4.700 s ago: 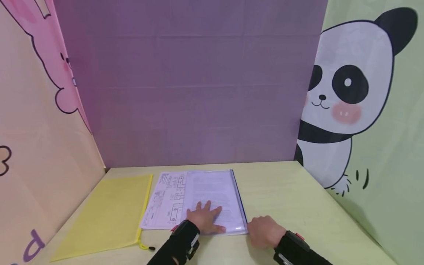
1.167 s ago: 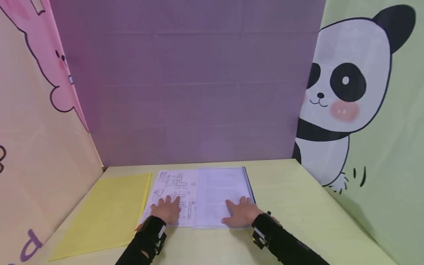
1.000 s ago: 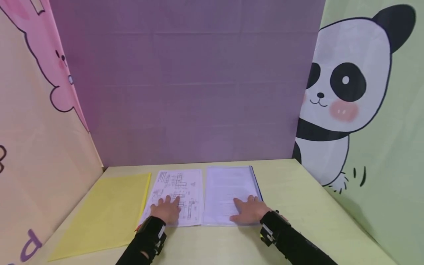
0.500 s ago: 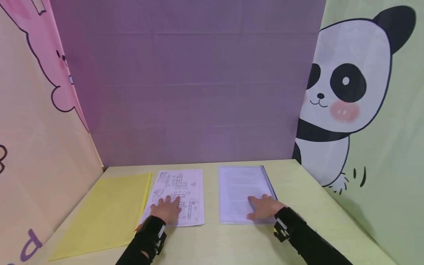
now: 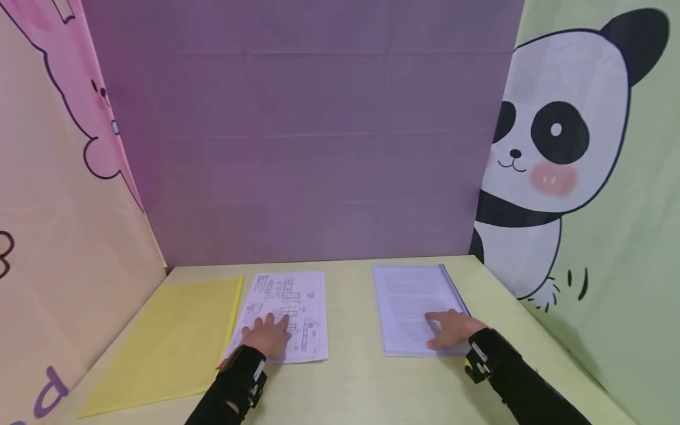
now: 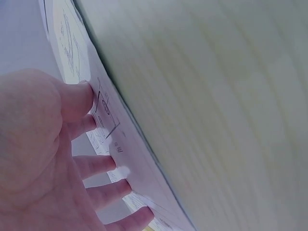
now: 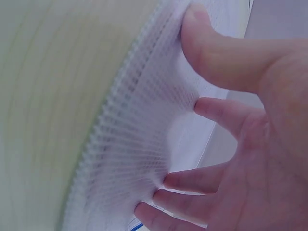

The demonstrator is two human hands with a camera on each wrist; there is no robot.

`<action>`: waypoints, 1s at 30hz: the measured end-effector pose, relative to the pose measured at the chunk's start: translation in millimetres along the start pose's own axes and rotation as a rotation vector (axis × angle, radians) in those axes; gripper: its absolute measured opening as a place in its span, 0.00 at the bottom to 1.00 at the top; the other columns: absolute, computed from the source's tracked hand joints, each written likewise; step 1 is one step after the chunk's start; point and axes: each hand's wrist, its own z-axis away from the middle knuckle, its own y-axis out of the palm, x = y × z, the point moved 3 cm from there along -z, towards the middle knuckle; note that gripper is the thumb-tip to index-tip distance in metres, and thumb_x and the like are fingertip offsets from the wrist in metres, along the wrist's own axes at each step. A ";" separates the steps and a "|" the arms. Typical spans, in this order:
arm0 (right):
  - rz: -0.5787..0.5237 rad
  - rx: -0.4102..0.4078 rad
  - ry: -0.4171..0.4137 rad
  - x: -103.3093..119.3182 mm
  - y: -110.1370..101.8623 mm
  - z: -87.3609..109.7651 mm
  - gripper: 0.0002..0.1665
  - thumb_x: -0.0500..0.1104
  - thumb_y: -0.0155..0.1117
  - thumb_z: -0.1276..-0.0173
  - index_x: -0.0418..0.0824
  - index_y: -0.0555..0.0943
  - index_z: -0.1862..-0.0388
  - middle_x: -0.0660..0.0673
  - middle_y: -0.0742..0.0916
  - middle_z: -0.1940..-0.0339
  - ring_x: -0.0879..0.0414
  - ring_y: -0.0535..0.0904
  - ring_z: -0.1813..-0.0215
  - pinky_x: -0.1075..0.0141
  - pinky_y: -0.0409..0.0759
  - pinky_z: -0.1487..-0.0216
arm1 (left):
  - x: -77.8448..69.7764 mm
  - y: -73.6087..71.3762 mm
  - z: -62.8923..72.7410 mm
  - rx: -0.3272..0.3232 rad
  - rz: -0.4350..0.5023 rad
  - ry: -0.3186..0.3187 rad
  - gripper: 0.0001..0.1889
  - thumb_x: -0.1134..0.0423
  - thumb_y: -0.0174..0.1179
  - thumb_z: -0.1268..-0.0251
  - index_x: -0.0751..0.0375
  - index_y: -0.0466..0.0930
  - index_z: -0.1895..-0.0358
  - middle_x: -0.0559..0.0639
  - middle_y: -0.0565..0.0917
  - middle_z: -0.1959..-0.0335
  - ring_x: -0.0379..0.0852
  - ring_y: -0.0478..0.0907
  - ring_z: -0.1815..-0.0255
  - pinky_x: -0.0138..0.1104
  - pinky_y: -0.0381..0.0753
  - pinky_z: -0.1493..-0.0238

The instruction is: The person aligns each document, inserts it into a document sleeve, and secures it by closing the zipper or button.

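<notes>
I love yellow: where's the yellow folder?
In the head view, the folder lies on the left of the table, beside the drawings under the left hand.

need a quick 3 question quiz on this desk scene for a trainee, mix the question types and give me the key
1. The left hand is: a) clenched in a fist, b) touching the diagram sheet with spread fingers, c) gripping a pen.
2. True or false: in the head view, the yellow folder lies left of the diagram sheet.
3. Fill in: in the head view, a dark strip runs along the ____ edge of the text page under the right hand.

Key: 1. b; 2. true; 3. right.
</notes>
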 end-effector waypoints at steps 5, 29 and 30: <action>-0.012 0.009 0.024 -17.0 -4.4 3.6 0.45 0.55 0.75 0.39 0.36 0.72 0.28 0.23 0.74 0.32 0.27 0.67 0.31 0.27 0.65 0.37 | 1.4 -0.1 -0.8 0.000 0.003 -0.004 0.27 0.53 0.51 0.21 0.58 0.66 0.24 0.67 0.63 0.25 0.71 0.59 0.27 0.71 0.58 0.33; -0.035 -0.031 0.020 -47.4 -8.5 8.1 0.41 0.47 0.77 0.40 0.34 0.75 0.31 0.20 0.75 0.38 0.28 0.71 0.36 0.32 0.69 0.38 | 8.3 2.4 -13.2 -0.110 -0.011 0.050 0.24 0.53 0.55 0.25 0.61 0.74 0.32 0.64 0.75 0.36 0.69 0.65 0.33 0.69 0.63 0.36; -0.042 -0.024 0.014 -48.2 -9.1 8.4 0.41 0.46 0.77 0.40 0.34 0.74 0.31 0.20 0.75 0.37 0.27 0.70 0.34 0.32 0.68 0.37 | 6.8 -1.2 -12.1 -0.099 0.000 0.054 0.24 0.54 0.56 0.25 0.61 0.75 0.33 0.64 0.74 0.36 0.70 0.65 0.32 0.69 0.63 0.36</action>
